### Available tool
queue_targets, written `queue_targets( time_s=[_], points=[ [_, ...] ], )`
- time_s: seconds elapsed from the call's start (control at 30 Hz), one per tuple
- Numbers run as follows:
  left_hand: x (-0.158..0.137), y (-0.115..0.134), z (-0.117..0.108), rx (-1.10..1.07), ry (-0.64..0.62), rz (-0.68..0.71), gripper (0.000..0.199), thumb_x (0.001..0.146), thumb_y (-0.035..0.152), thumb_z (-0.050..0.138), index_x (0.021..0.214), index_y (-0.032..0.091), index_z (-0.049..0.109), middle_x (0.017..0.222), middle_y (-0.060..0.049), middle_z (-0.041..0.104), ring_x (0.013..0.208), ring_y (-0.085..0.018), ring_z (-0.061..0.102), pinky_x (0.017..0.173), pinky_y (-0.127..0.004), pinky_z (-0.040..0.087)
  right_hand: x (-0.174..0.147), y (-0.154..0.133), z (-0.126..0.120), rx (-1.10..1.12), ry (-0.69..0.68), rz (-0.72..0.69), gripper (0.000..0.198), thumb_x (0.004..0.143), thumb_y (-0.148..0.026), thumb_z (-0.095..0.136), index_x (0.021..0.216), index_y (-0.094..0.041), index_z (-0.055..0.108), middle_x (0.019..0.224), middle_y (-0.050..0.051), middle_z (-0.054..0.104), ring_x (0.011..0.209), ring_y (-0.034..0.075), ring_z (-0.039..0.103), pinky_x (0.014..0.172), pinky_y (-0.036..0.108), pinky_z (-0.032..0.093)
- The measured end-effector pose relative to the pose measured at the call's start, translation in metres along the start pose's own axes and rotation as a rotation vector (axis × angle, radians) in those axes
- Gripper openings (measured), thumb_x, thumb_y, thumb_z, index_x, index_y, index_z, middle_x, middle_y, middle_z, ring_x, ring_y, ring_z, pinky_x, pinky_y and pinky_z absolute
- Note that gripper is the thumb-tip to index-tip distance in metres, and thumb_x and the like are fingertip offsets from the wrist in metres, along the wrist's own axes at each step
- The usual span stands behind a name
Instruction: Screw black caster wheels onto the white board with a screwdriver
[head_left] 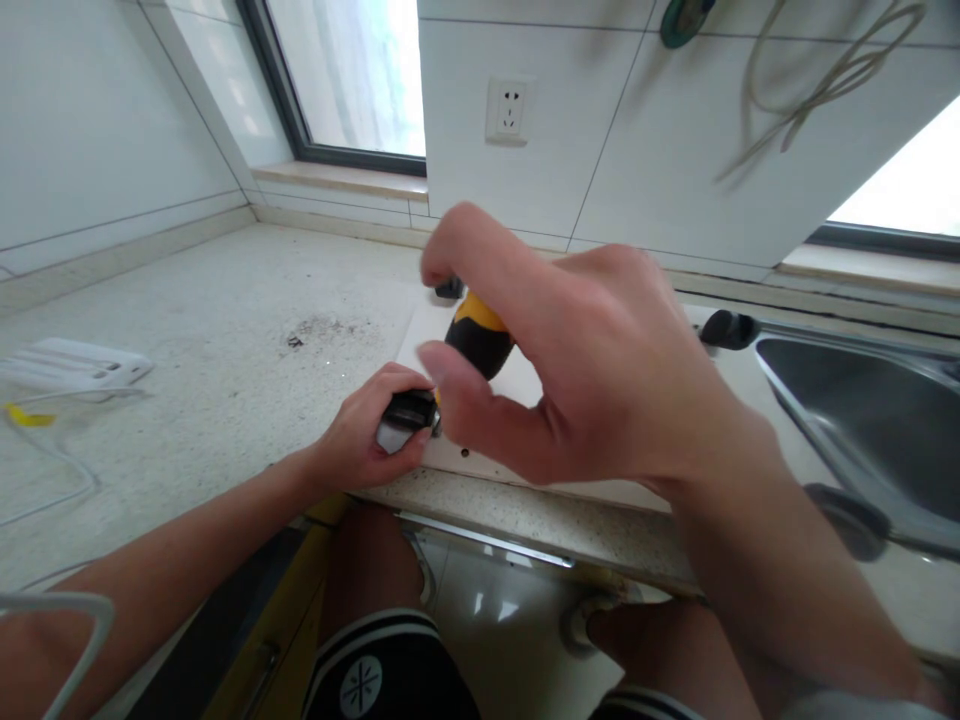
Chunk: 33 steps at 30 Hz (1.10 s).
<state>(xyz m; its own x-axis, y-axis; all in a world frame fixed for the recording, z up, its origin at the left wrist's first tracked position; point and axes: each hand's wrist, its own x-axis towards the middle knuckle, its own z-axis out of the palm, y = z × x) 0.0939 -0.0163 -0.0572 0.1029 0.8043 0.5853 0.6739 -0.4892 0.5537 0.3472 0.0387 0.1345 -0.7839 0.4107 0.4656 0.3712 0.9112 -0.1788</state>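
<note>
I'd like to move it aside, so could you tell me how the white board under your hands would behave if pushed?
The white board looks thin, flat and rigid, so it would probably slide rather than bend. It overhangs the countertop edge slightly, so it might tip off.

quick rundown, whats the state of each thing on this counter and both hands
left hand: closed around a small dark metal part, pressing it on the board
dark metal part: gripped, lying at the white board's near edge
right hand: fingers curled around the screwdriver handle
screwdriver: upright, tip down at the metal part
white board: flat on the counter
power strip: lying flat, nothing plugged in
wall socket: unused
sink: dry
</note>
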Motion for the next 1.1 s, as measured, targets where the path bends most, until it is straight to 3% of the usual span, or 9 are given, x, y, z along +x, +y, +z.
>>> queue_targets(
  time_s=[0.07, 0.17, 0.33, 0.47, 0.63, 0.73, 0.8, 0.93, 1.1],
  points=[
    [0.0001, -0.0002, 0.0000, -0.010, -0.003, 0.035, 0.045, 0.087, 0.037, 0.083, 0.127, 0.023, 0.068, 0.120, -0.011, 0.080, 0.112, -0.031, 0.079, 0.101, -0.051, 0.070, -0.0001, -0.0004, -0.0002, -0.026, 0.010, 0.055, 0.029, 0.110, -0.045, 0.047, 0.124, -0.030, 0.066, 0.077, -0.002, 0.066, 0.063, 0.016, 0.051, 0.071, 0.035, 0.035],
    [-0.0004, -0.0014, 0.0005, 0.005, 0.013, 0.091, 0.044, 0.089, 0.035, 0.082, 0.129, 0.024, 0.068, 0.121, -0.010, 0.079, 0.109, -0.029, 0.079, 0.097, -0.048, 0.071, -0.0006, -0.0007, -0.0012, 0.063, -0.043, 0.009, 0.034, 0.108, -0.038, 0.048, 0.138, -0.031, 0.062, 0.086, -0.002, 0.070, 0.067, 0.016, 0.055, 0.072, 0.034, 0.038],
    [-0.0005, -0.0026, 0.0004, 0.016, 0.036, 0.156, 0.046, 0.089, 0.026, 0.080, 0.133, 0.025, 0.067, 0.121, -0.009, 0.080, 0.108, -0.030, 0.080, 0.096, -0.049, 0.071, 0.0014, -0.0016, -0.0023, -0.017, -0.018, 0.083, 0.033, 0.110, -0.053, 0.052, 0.134, -0.031, 0.061, 0.077, -0.003, 0.060, 0.062, 0.016, 0.046, 0.069, 0.033, 0.032],
    [0.0000, -0.0028, -0.0004, 0.015, 0.029, 0.179, 0.049, 0.089, 0.027, 0.080, 0.136, 0.025, 0.067, 0.122, -0.010, 0.080, 0.107, -0.030, 0.081, 0.093, -0.046, 0.072, 0.0021, -0.0011, -0.0045, 0.093, -0.056, 0.035, 0.037, 0.104, -0.038, 0.056, 0.140, -0.031, 0.057, 0.091, -0.003, 0.068, 0.065, 0.015, 0.045, 0.069, 0.034, 0.036],
    [0.0008, -0.0006, -0.0002, 0.022, 0.048, 0.184, 0.047, 0.088, 0.023, 0.079, 0.134, 0.025, 0.067, 0.121, -0.011, 0.081, 0.108, -0.032, 0.082, 0.097, -0.050, 0.072, 0.0008, 0.0015, -0.0031, -0.003, 0.005, 0.064, 0.033, 0.109, -0.054, 0.057, 0.130, -0.029, 0.060, 0.081, -0.003, 0.066, 0.063, 0.016, 0.046, 0.069, 0.036, 0.036],
    [0.0002, -0.0006, 0.0007, 0.000, 0.054, 0.163, 0.047, 0.087, 0.026, 0.081, 0.132, 0.026, 0.068, 0.121, -0.011, 0.082, 0.107, -0.032, 0.082, 0.095, -0.050, 0.072, 0.0000, 0.0016, -0.0033, 0.099, -0.063, 0.013, 0.030, 0.111, -0.039, 0.051, 0.139, -0.030, 0.056, 0.112, 0.002, 0.079, 0.079, 0.019, 0.062, 0.073, 0.037, 0.041],
    [-0.0007, -0.0018, 0.0014, 0.005, 0.042, 0.127, 0.050, 0.085, 0.029, 0.083, 0.133, 0.027, 0.068, 0.122, -0.011, 0.082, 0.109, -0.033, 0.082, 0.096, -0.050, 0.072, -0.0004, 0.0014, -0.0039, 0.148, -0.096, -0.044, 0.034, 0.107, -0.031, 0.052, 0.141, -0.029, 0.056, 0.128, 0.003, 0.078, 0.090, 0.020, 0.066, 0.075, 0.037, 0.044],
    [-0.0010, -0.0028, 0.0011, 0.063, 0.059, 0.164, 0.049, 0.087, 0.028, 0.079, 0.134, 0.026, 0.066, 0.121, -0.012, 0.081, 0.108, -0.032, 0.082, 0.098, -0.050, 0.072, 0.0000, 0.0012, -0.0029, 0.064, -0.052, 0.041, 0.025, 0.109, -0.045, 0.054, 0.124, -0.028, 0.062, 0.094, 0.000, 0.073, 0.075, 0.019, 0.060, 0.074, 0.036, 0.040],
    [0.0016, 0.0010, -0.0018, 0.060, 0.024, 0.206, 0.052, 0.088, 0.024, 0.077, 0.138, 0.024, 0.064, 0.120, -0.012, 0.080, 0.106, -0.032, 0.082, 0.093, -0.048, 0.073, 0.0003, 0.0012, -0.0018, 0.126, -0.068, -0.025, 0.030, 0.106, -0.032, 0.051, 0.134, -0.027, 0.061, 0.108, 0.002, 0.075, 0.082, 0.017, 0.060, 0.075, 0.034, 0.040]
  ],
)
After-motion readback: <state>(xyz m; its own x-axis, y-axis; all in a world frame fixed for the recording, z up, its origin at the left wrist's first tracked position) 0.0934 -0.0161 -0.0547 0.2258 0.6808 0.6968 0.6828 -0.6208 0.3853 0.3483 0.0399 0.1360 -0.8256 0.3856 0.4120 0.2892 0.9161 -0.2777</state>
